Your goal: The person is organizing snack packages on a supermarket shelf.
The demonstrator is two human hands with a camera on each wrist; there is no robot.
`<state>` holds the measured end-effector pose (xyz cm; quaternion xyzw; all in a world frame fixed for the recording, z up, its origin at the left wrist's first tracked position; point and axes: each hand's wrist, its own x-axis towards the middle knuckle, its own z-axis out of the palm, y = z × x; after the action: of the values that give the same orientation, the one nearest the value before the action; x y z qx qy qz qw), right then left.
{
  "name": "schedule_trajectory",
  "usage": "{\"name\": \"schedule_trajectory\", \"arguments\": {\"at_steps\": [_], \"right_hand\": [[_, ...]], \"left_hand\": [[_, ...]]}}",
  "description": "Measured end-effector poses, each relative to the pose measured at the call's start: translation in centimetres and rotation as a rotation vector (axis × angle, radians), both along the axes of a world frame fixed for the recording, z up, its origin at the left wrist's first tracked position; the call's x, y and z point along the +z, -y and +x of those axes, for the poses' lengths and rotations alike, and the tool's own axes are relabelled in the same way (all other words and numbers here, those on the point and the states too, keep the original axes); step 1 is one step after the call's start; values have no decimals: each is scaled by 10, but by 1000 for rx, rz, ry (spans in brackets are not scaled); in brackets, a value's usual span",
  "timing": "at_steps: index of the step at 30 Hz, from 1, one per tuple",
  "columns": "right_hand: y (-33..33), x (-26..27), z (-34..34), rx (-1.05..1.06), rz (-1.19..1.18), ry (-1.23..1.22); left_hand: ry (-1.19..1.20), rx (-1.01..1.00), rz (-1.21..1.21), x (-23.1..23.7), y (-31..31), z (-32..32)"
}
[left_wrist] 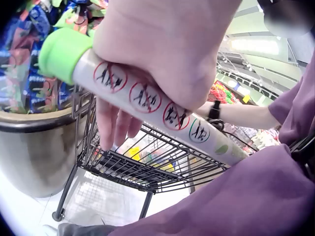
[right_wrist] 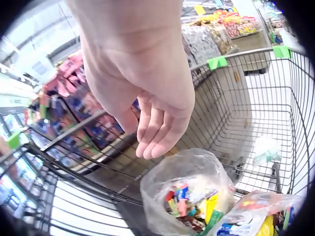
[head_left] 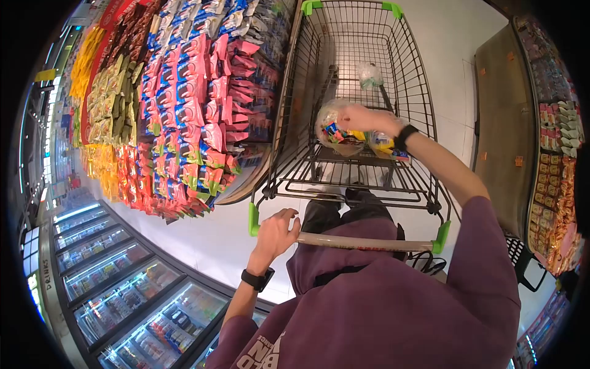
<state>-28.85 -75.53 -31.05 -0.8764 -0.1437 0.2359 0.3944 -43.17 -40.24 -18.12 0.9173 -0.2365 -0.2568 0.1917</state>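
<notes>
My left hand [head_left: 278,232] rests over the left end of the cart handle [head_left: 362,242]. In the left wrist view its fingers [left_wrist: 121,124] hang loosely down past the far side of the bar. My right hand [head_left: 364,118] is inside the shopping cart, above an open clear plastic bag [right_wrist: 187,167]. Its fingers [right_wrist: 158,140] are loosely bent, with nothing between them. Small colorful wrapped packets [right_wrist: 194,204] lie in that bag. A second clear bag [right_wrist: 261,209] with colorful packets lies beside it.
Another clear bag [head_left: 370,75] lies farther forward in the cart [head_left: 424,92]. Close on the left hang rows of pink and blue snack packets [head_left: 190,98] above a rounded display base. Glass-topped coolers [head_left: 147,295] line the lower left. A shelf unit [head_left: 507,117] with packaged goods stands on the right.
</notes>
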Motion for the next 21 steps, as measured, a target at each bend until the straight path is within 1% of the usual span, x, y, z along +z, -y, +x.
{"name": "schedule_trajectory", "arguments": {"at_steps": [3,4,5,6,7,8,9,12,14,15,16,18,19,20,21], "right_hand": [[-4,-105,34,104,-241,11],[-7,-139,31,49,-267,7],[-9,-171,27,-4,-297,6],[-16,-209,25,-204,-301,-110],[-19,-194,16,-155,-337,-229],[-22,-152,2,-106,-371,-347],[-25,-129,-7,-54,-402,-467],[-32,-204,-35,-28,-450,-234],[-39,-246,-52,-22,-468,-82],[-37,-252,-50,-51,-422,-71],[-36,-257,-51,-83,-377,-63],[-28,-252,-46,-180,-274,-13],[-21,-230,-40,-142,-257,-42],[-12,-196,-31,-105,-238,-73],[-5,-172,-23,-69,-222,-100]], "left_hand": [[-176,-119,-21,23,4,7],[-159,-176,-51,38,11,14],[-145,-163,-61,50,19,19],[-124,-148,-73,60,28,26],[-97,-134,-86,67,35,34],[-106,-125,-148,70,39,42],[-107,-141,-155,72,44,50],[-86,-188,-149,65,64,75],[-60,-294,-77,61,88,93],[-44,-349,-43,55,99,103],[-25,-375,-102,41,105,111],[25,-419,-229,3,115,130],[-33,-442,-213,-15,122,142],[-94,-466,-197,-31,129,155],[-161,-450,-167,-45,136,168]]}}
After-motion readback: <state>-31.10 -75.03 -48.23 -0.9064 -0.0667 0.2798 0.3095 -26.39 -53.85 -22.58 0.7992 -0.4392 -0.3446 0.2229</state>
